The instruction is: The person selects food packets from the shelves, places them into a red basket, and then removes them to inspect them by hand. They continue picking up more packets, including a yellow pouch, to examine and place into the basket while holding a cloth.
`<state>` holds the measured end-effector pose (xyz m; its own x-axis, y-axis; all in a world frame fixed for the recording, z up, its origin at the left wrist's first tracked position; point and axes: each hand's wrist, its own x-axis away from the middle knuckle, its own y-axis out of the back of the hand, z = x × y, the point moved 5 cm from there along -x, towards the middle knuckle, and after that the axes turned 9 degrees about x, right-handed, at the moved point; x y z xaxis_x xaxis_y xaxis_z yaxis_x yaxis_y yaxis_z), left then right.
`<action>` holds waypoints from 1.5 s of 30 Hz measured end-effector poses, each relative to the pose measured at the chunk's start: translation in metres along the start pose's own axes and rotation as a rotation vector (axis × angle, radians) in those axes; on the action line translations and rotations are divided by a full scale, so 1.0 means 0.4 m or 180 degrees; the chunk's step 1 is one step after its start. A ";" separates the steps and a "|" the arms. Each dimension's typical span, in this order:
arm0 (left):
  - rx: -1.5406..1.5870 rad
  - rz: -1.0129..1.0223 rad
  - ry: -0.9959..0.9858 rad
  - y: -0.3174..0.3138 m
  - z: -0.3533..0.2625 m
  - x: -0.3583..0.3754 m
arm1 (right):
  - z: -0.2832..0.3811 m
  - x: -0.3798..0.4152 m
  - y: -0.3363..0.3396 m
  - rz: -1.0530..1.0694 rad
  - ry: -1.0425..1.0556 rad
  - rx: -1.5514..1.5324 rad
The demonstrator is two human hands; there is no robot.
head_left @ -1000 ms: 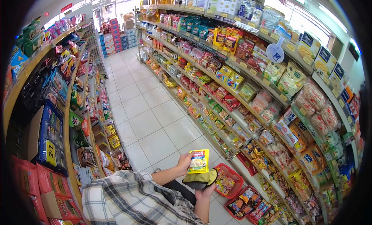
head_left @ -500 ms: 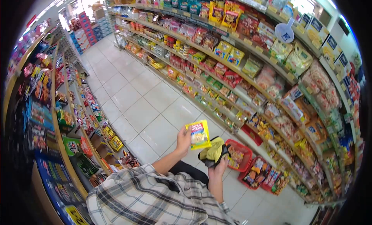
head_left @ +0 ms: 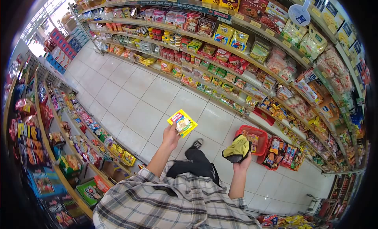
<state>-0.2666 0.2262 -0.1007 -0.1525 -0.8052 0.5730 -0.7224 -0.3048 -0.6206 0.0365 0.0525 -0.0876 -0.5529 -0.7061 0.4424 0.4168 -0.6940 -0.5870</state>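
My left hand [head_left: 169, 139] is closed on the lower left edge of a yellow food packet [head_left: 182, 123] with red lettering. The packet is tilted, above the floor tiles in the middle of the view. On the right, my right hand [head_left: 242, 163] grips a crumpled yellow-and-black cloth item [head_left: 237, 148], whose exact kind I cannot make out. Its fingers are partly hidden by the fabric. Just behind the cloth, a red basket [head_left: 264, 147] with packets in it stands on the floor.
A long shelf unit [head_left: 220, 52] full of packaged food curves along the right. Snack shelves [head_left: 41, 122] run down the left. More packets fill a second red basket [head_left: 258, 160]. A shoe [head_left: 197, 144] rests on the tiled floor [head_left: 146, 95] between the shelves.
My hands have moved apart: the left with the yellow packet to the left, the right with the cloth item to the right. The view has tilted, bringing a leg and shoe into sight.
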 end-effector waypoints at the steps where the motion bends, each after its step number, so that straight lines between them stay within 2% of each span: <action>1: -0.0082 -0.0080 0.0117 0.021 -0.003 -0.034 | -0.015 -0.025 -0.006 -0.0072 -0.0028 -0.0041; 4: -0.0313 -0.0307 0.0344 0.076 -0.033 -0.133 | -0.103 -0.133 -0.006 -0.0264 -0.0177 -0.0179; 8: -0.0773 -0.0565 0.0269 0.124 -0.154 -0.220 | -0.354 -0.327 0.068 -0.0145 -0.1079 -0.0299; 11: -0.1145 -0.0865 0.0084 0.169 -0.288 -0.306 | -0.624 -0.453 0.087 -0.0978 -0.1604 0.0067; 13: -0.1173 -0.1026 0.0153 0.216 -0.350 -0.354 | -0.675 -0.476 -0.013 -0.0598 -0.1739 0.0087; 15: -0.0987 -0.1135 0.0426 0.267 -0.366 -0.415 | -0.663 -0.465 -0.129 -0.0612 -0.1489 0.0332; 16: -0.1032 -0.1022 0.0441 0.244 -0.379 -0.428 | -0.674 -0.460 -0.162 -0.0764 -0.1376 0.0511; 17: -0.1478 -0.0876 0.0348 0.268 -0.374 -0.464 | -0.686 -0.457 -0.187 -0.0927 -0.1270 0.0679; 19: -0.2405 -0.0514 0.0147 0.301 -0.364 -0.546 | -0.732 -0.455 -0.208 -0.0897 -0.1063 0.1000; 20: -0.2666 -0.0146 0.0282 0.293 -0.347 -0.575 | -0.762 -0.454 -0.211 -0.0898 -0.0957 0.1157; 21: -0.2954 0.0330 0.0210 0.290 -0.324 -0.604 | -0.799 -0.451 -0.206 -0.0937 -0.1204 0.1184; 22: -0.3661 0.0726 0.0176 0.304 -0.306 -0.640 | -0.837 -0.441 -0.189 -0.0987 -0.1468 0.1210; 23: -0.3662 0.0661 0.0620 0.349 -0.275 -0.656 | -0.882 -0.429 -0.172 -0.1037 -0.1728 0.1221; 24: -0.4878 0.0743 0.1082 0.391 -0.256 -0.690 | -0.959 -0.421 -0.129 -0.1225 -0.1778 0.0739; 25: -0.5036 0.1171 0.0772 0.514 -0.209 -0.730 | -1.067 -0.403 -0.070 -0.1395 -0.1815 0.0243; 26: -0.5339 0.1214 0.1459 0.601 -0.176 -0.748 | -1.161 -0.398 -0.038 -0.1553 -0.1835 -0.0270; 27: -0.5746 0.1686 0.0978 0.707 -0.145 -0.768 | -1.182 -0.394 -0.094 -0.1466 -0.1752 -0.0640; 28: -0.6360 0.1747 0.1276 0.723 -0.148 -0.760 | -1.236 -0.385 -0.095 -0.1536 -0.1798 -0.0603; 29: -0.6591 0.1914 0.1100 0.733 -0.158 -0.753 | -1.297 -0.368 -0.090 -0.1610 -0.1837 -0.0579; 31: -0.6706 0.2284 0.1050 0.781 -0.150 -0.765 | -1.416 -0.330 -0.053 -0.2265 -0.1945 0.0240; 33: -0.6660 0.2488 0.0795 0.755 -0.152 -0.772 | -1.451 -0.320 -0.056 -0.2156 -0.1970 0.2317; 36: -0.6712 0.2058 0.1071 0.757 -0.173 -0.809 | -1.507 -0.338 -0.076 -0.1426 -0.1521 0.3409; 39: -0.6439 0.2068 0.0881 0.794 -0.167 -0.835 | -1.593 -0.351 -0.064 -0.1031 -0.2157 0.3695; 40: -0.6330 0.1956 0.0870 0.746 -0.169 -0.836 | -1.620 -0.361 -0.061 -0.0935 -0.1975 0.3928; 43: -0.6671 0.2236 0.0864 0.731 -0.142 -0.832 | -1.710 -0.391 -0.043 -0.0716 -0.2257 0.3100; 45: -0.6686 0.2357 0.0741 0.713 -0.125 -0.829 | -1.714 -0.408 -0.041 -0.0829 -0.2025 0.3014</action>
<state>-0.4560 0.4319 -0.4411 -0.5901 -0.3824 0.7111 0.0398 0.8659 0.4987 -0.3748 0.2752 -0.6149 -0.3518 -0.2837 0.8920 0.8636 -0.4660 0.1924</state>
